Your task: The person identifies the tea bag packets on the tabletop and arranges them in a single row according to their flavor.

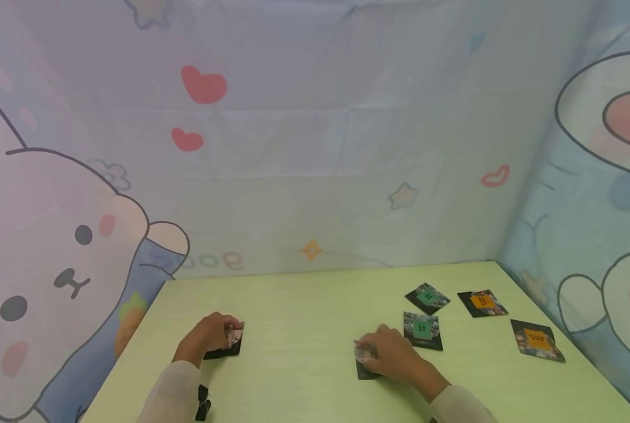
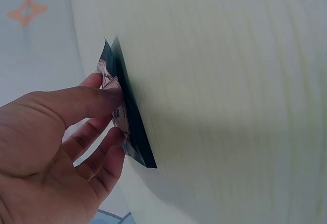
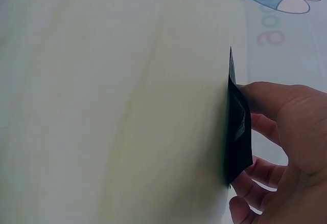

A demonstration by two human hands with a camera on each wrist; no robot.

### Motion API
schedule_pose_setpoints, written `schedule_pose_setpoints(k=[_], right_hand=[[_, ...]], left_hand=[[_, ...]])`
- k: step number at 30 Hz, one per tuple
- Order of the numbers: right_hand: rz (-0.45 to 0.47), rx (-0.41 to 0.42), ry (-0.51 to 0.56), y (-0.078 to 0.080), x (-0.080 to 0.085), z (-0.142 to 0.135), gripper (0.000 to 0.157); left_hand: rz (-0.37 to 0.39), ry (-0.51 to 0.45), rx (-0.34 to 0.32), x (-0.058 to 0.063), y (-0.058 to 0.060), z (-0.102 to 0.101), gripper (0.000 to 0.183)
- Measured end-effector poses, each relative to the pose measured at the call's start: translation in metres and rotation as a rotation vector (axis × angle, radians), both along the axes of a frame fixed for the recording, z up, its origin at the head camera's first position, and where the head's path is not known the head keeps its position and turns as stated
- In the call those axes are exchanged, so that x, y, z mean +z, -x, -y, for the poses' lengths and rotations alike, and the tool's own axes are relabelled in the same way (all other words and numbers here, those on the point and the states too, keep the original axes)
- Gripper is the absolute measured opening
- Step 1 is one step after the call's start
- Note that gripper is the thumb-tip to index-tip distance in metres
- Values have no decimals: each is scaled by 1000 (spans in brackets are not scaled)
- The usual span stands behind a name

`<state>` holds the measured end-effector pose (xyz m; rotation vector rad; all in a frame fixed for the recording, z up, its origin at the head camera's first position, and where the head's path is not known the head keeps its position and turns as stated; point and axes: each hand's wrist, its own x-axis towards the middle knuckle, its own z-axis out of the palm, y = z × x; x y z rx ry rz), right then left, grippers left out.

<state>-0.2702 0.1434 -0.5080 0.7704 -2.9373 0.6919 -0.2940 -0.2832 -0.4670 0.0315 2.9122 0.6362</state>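
On the left part of the table, my left hand (image 1: 205, 338) holds a small dark packet (image 2: 134, 132) with a pinkish printed label. Its thumb lies across the label, and the other fingers reach behind the packet. To the right of the middle, my right hand (image 1: 394, 355) grips another dark flat packet (image 3: 239, 142) by its sides, thumb at one edge and fingers at the other. This packet's label is mostly covered by the hand in the head view. Just beyond the right hand lies a packet with a green label (image 1: 422, 329).
A second green-labelled packet (image 1: 428, 298) lies farther back. Two orange-labelled packets, one at the back (image 1: 482, 302) and one nearer the right edge (image 1: 538, 341), rest on the pale yellow table (image 1: 293, 317). A printed cloth backdrop (image 1: 293, 176) stands behind the table.
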Motion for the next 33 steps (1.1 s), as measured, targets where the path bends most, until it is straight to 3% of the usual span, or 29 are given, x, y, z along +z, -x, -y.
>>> schedule_pose_setpoints(k=[10,15,24,33], right_hand=[[37,11,37,7,4,32,29],[7,0,31,13,3,45,30],[-25,-3,-15,22,0,77,29],[-39,-29,-64,32,1,112,33]], left_hand=[[19,-2,22,3,-5,0,50],[27,-36,17,4,-4,-1,51],[33,-46,9,-3,-1,4,51],[21,-60,-2,0,-2,3,51]])
